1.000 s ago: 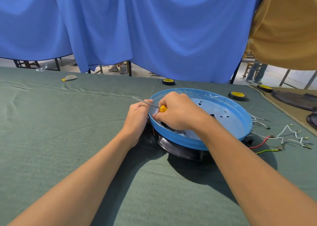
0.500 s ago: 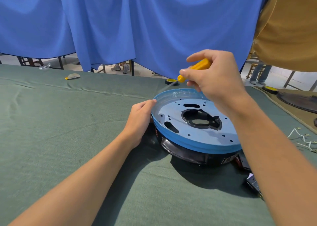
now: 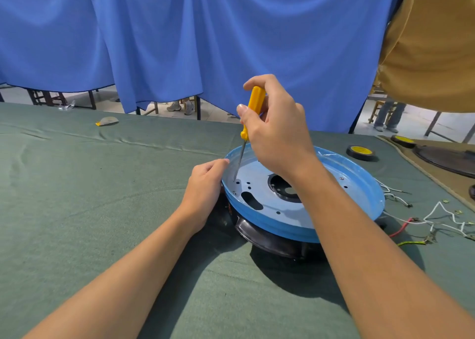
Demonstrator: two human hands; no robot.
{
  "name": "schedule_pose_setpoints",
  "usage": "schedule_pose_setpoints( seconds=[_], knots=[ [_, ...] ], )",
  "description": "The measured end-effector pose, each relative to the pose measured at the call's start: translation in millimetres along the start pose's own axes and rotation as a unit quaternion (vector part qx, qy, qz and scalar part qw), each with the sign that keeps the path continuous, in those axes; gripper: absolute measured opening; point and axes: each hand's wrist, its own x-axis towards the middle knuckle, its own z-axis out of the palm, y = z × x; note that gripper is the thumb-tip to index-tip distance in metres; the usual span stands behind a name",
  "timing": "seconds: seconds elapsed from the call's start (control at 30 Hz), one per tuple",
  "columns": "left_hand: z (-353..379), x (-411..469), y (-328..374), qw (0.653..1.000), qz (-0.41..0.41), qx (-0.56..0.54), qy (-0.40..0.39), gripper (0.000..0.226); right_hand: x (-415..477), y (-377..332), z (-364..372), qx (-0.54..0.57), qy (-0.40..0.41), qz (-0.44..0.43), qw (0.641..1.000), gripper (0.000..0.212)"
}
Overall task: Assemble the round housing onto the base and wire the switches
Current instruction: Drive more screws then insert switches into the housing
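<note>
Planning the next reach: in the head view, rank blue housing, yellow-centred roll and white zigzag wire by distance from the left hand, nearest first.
1. blue housing: left hand touches its left rim.
2. yellow-centred roll: beyond the far rim.
3. white zigzag wire: far right.

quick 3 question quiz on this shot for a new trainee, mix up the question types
1. True or false: the right hand grips the screwdriver by its yellow handle.
2. Where is the screwdriver's tip?
A. down inside the blue housing, by small holes near its left rim
B. on the green cloth
C. among the loose wires
3. Fill in: the blue housing sits on top of a ___ base.

Key: 1 true; 2 A; 3 black
</note>
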Motion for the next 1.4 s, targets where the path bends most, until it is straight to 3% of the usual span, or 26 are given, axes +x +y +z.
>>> schedule_pose_setpoints(
  seconds=[0.57, 1.07, 1.4],
  knots=[
    [-1.0, 1.3, -3.3, 1.000, 0.009, 0.011, 0.000, 0.057, -5.6, 4.1, 6.4, 0.000, -0.057, -0.004, 0.998, 0.014],
    [-2.1, 2.9, -6.2, 1.000, 0.008, 0.010, -0.001, 0.053, -6.7, -19.9, -8.0, 0.063, -0.290, -0.035, 0.954, 0.037],
    [-3.5, 5.3, -10.0, 0.999, 0.007, 0.030, 0.009, 0.035, -6.3, -27.2, -13.1, 0.066, -0.342, -0.027, 0.937, 0.037]
  ],
)
